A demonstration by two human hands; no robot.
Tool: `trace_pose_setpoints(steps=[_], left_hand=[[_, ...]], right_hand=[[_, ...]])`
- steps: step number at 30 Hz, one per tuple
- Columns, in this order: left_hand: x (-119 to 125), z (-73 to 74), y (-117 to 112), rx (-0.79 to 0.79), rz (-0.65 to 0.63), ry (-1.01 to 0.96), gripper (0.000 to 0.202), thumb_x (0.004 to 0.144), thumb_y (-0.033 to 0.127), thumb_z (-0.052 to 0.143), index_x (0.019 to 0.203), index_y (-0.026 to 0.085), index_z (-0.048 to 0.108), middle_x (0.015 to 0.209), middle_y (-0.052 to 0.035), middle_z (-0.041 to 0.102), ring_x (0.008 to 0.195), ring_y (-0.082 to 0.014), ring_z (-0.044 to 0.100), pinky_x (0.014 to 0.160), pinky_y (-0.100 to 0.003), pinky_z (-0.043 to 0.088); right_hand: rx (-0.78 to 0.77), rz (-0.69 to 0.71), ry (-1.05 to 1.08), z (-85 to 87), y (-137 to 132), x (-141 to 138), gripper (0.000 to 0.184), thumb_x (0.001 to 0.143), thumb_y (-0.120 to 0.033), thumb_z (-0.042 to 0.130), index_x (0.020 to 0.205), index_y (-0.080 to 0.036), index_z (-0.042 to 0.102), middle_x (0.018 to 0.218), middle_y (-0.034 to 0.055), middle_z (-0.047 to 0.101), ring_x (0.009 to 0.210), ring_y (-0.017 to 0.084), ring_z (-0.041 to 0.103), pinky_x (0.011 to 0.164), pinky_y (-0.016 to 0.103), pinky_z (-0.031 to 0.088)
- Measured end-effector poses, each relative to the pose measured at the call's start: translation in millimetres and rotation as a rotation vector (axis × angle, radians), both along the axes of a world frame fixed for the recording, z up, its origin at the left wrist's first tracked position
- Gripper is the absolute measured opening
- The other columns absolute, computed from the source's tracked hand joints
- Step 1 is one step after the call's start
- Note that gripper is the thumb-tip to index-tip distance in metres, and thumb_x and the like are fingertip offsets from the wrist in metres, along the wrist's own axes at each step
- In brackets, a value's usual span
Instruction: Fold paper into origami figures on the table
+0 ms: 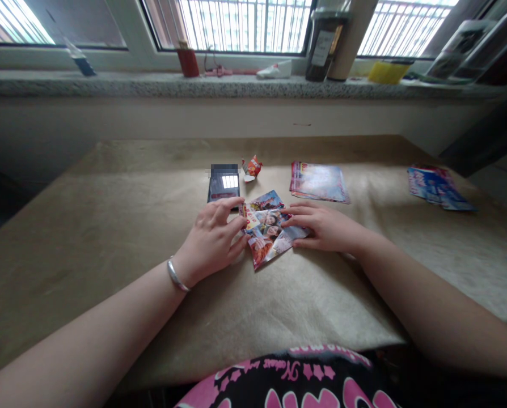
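Note:
A colourful printed leaflet (268, 229) with photos on it lies on the table in front of me, and it looks folded. At its left edge rests my left hand (215, 232), fingers apart and slightly bent, with a silver bracelet on the wrist. My right hand (319, 225) lies over the leaflet's right side, its fingers stretched out and parted. The fingers hide parts of both edges. Just beyond my left fingertips is a dark phone (223, 184) lying flat. Next to the phone sits a small crumpled red and orange paper piece (252, 168).
A stack of printed sheets (320, 181) lies farther back to the right. Several blue and red leaflets (440, 187) are fanned out at the table's right. Behind the table (109, 226), a stone windowsill (143, 85) carries a dark jar (325, 45), a red cup (188, 62) and a yellow container (388, 72).

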State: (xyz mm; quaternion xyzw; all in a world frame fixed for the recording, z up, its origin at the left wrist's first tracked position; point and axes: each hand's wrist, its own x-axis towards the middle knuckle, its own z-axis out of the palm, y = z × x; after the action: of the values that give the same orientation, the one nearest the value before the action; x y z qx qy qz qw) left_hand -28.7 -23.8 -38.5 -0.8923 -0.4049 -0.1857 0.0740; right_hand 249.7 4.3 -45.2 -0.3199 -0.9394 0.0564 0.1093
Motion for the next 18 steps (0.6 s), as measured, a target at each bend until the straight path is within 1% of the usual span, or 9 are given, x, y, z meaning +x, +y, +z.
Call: trace_pose_setpoints(steps=[3,7,10,12,14,16,18], left_hand=[[-0.3,1.7,1.3,-0.023,0.023,0.020,0.022,0.086,0.032,0.048,0.088,0.017,0.064,0.132,-0.0102,0.045,0.119,-0.0292,0.042,0.102,-0.048,0.034],[-1.3,0.1,4.2,-0.034,-0.004,0.058,0.025,0.088,0.034,0.046,0.090,0.018,0.065,0.126,-0.0081,0.053,0.121,-0.0281,0.042,0.102,-0.047,0.035],[-0.9,-1.7,5.7,-0.063,-0.037,0.052,0.025,0.088,0.033,0.046,0.093,0.017,0.065,0.121,-0.0081,0.058,0.121,-0.0266,0.043,0.104,-0.045,0.035],[-0.5,-2.9,6.3,-0.086,-0.051,0.052,0.027,0.088,0.033,0.047,0.100,0.016,0.064,0.121,-0.0087,0.059,0.122,-0.0256,0.044,0.107,-0.045,0.031],[-0.6,-4.6,6.8,-0.107,-0.057,0.064,0.033,0.088,0.034,0.047,0.113,0.016,0.060,0.125,-0.0086,0.057,0.125,-0.0254,0.042,0.111,-0.046,0.025],[-1.3,-6.8,7.3,-0.125,-0.079,0.086,0.041,0.089,0.037,0.046,0.126,0.019,0.052,0.131,-0.0063,0.053,0.130,-0.0255,0.037,0.113,-0.049,0.019],[-1.9,-8.6,7.2,-0.138,-0.107,0.109,0.045,0.090,0.040,0.045,0.132,0.025,0.046,0.135,-0.0029,0.050,0.132,-0.0254,0.034,0.113,-0.050,0.014]], right_hand=[[0.005,0.007,-0.005,1.1,-0.5,0.3,0.038,0.082,-0.044,0.059,0.113,-0.022,0.062,0.130,0.0066,0.055,0.122,0.023,0.045,0.105,0.043,0.037],[0.007,0.001,-0.004,2.4,-1.4,0.4,0.041,0.079,-0.044,0.062,0.113,-0.021,0.063,0.130,0.0079,0.055,0.123,0.024,0.045,0.103,0.043,0.039],[0.050,0.010,-0.008,1.9,-0.6,0.6,0.033,0.084,-0.037,0.057,0.111,-0.020,0.065,0.128,0.0075,0.057,0.120,0.023,0.048,0.102,0.041,0.040],[0.092,0.019,-0.011,0.9,0.3,0.6,0.029,0.089,-0.032,0.051,0.111,-0.021,0.066,0.125,0.0062,0.059,0.117,0.022,0.051,0.101,0.041,0.042],[0.126,0.020,-0.016,-0.1,1.1,0.7,0.028,0.091,-0.029,0.047,0.111,-0.023,0.066,0.122,0.0046,0.061,0.114,0.021,0.053,0.099,0.041,0.044],[0.155,0.018,-0.024,-0.9,1.6,1.2,0.029,0.092,-0.028,0.045,0.111,-0.026,0.066,0.121,0.0031,0.063,0.111,0.021,0.054,0.097,0.040,0.045],[0.182,0.011,-0.041,-1.4,2.0,2.3,0.029,0.092,-0.027,0.044,0.112,-0.027,0.066,0.121,0.0018,0.063,0.110,0.021,0.055,0.097,0.040,0.046]])
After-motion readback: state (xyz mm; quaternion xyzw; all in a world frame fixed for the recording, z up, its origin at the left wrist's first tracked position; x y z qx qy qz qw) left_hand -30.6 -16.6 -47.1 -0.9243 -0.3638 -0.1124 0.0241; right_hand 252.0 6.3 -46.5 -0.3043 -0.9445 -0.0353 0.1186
